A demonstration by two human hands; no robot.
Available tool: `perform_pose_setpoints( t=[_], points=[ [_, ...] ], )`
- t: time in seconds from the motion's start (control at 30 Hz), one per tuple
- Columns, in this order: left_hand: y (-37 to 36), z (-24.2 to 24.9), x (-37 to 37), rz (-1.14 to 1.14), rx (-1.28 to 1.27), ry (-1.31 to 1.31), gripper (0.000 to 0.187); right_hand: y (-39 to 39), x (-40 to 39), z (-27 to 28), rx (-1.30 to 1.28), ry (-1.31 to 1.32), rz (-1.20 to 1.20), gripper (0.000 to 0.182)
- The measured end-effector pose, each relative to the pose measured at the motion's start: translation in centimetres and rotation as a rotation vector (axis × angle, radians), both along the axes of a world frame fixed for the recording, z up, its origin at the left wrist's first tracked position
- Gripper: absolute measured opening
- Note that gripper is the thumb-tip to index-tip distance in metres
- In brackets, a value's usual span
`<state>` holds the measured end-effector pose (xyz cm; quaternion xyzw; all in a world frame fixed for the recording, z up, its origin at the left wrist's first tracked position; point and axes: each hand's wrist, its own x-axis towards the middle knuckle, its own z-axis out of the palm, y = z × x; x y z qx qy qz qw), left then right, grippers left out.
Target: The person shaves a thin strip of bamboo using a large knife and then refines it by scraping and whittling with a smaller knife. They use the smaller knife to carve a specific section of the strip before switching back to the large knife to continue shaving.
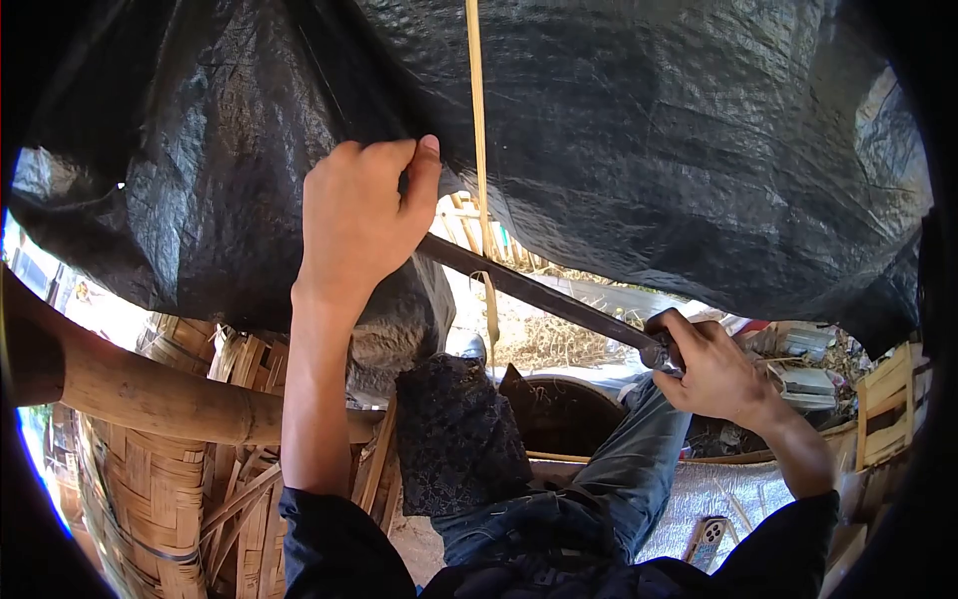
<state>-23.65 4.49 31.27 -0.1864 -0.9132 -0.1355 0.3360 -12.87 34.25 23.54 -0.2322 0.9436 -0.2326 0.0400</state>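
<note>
My left hand (364,215) is raised, its fingers closed on the black tarp (639,130); the fingertips are hidden. In my right hand (711,364) is the handle of a long dark-bladed knife (559,299). Its blade slants up to the left, and the far end disappears behind my left wrist. A narrow pale bamboo strip (479,110) hangs in front of the tarp and crosses the blade, its lower end curling below. Over my lap lies a dark patterned cloth (459,434).
A thick bamboo pole (160,394) runs across the left, beside woven bamboo baskets (150,489). Ahead of my knees is a dark round container (564,414). A phone (709,539) rests on a pale sheet at my right. Slatted wood (886,407) stands at far right.
</note>
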Motion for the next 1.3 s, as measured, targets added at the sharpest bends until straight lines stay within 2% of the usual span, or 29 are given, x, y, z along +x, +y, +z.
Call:
perform_pose_setpoints(
  t=[0.07, 0.1, 0.13, 0.2, 0.4, 0.67, 0.73, 0.77, 0.8, 0.87, 0.93, 1.0, 1.07, 1.13, 1.17, 1.2, 1.23, 1.27, 1.3],
  points=[
    [-0.3, -0.6, -0.3, -0.050, -0.007, 0.082, 0.033, 0.3, -0.3, -0.6, 0.012, 0.005, 0.002, 0.046],
    [-0.3, -1.3, -0.9, -0.115, -0.044, 0.267, 0.033, 0.3, -0.5, -1.0, 0.025, 0.004, 0.001, 0.045],
    [-0.5, -1.8, -1.0, -0.115, -0.045, 0.273, 0.033, 0.3, -0.6, -1.3, 0.025, 0.010, 0.001, 0.045],
    [-0.4, -2.6, -0.4, -0.027, 0.004, 0.143, 0.032, 0.2, -0.3, -1.9, 0.021, 0.032, -0.008, 0.045],
    [0.1, -2.5, -0.9, -0.011, 0.032, 0.138, 0.031, -0.1, 0.5, -1.3, 0.058, -0.071, -0.045, 0.046],
    [0.4, -3.7, -1.3, -0.012, 0.108, 0.022, 0.027, 1.7, 0.4, 1.0, 0.161, 0.011, -0.020, 0.048],
    [-0.5, -4.7, -1.8, -0.048, 0.350, 0.200, 0.015, 2.0, 0.4, 1.5, 0.178, 0.066, -0.018, 0.049],
    [-0.9, -5.3, -1.6, -0.036, 0.500, 0.478, 0.009, 2.1, 0.3, 1.6, 0.189, 0.077, -0.016, 0.050],
    [-1.2, -6.3, -1.4, 0.035, 0.747, 0.603, 0.015, 2.3, 0.2, 1.6, 0.199, 0.090, -0.014, 0.051],
    [-2.1, -11.2, 0.0, -0.063, 1.583, 0.168, 0.027, 2.5, 0.2, 1.6, 0.202, 0.074, -0.032, 0.051],
    [1.1, -16.1, 0.2, -0.096, 1.644, -0.323, 0.038, 2.5, 0.1, 1.7, 0.217, 0.056, -0.034, 0.050],
    [5.5, -16.2, 2.3, -0.285, 1.648, -0.671, 0.033, 2.3, -0.1, 2.0, 0.190, 0.026, -0.035, 0.049],
    [6.8, -18.2, 1.8, -0.597, 1.359, -0.868, 0.037, 1.7, -0.1, 2.4, 0.194, 0.013, -0.041, 0.048],
    [7.3, -20.2, 1.3, -0.474, 1.460, -0.794, 0.047, 1.7, 0.1, 2.4, 0.194, 0.001, -0.056, 0.047],
    [8.6, -20.6, 1.5, -0.353, 1.624, -0.617, 0.046, 1.7, 0.1, 2.1, 0.187, 0.030, -0.048, 0.046],
    [9.3, -20.0, 1.8, -0.352, 1.628, -0.617, 0.046, 1.8, 0.0, 1.8, 0.178, 0.059, -0.040, 0.046],
    [9.9, -19.3, 2.2, -0.249, 1.615, -0.521, 0.046, 1.6, 0.1, 1.8, 0.180, 0.054, -0.039, 0.046],
    [10.2, -19.0, 2.5, -0.144, 1.596, -0.428, 0.046, 1.5, 0.3, 1.8, 0.145, -0.004, -0.057, 0.046],
    [10.5, -19.1, 2.3, -0.143, 1.562, -0.351, 0.048, 1.3, 0.5, 2.0, 0.111, -0.057, -0.078, 0.045]
  ],
)
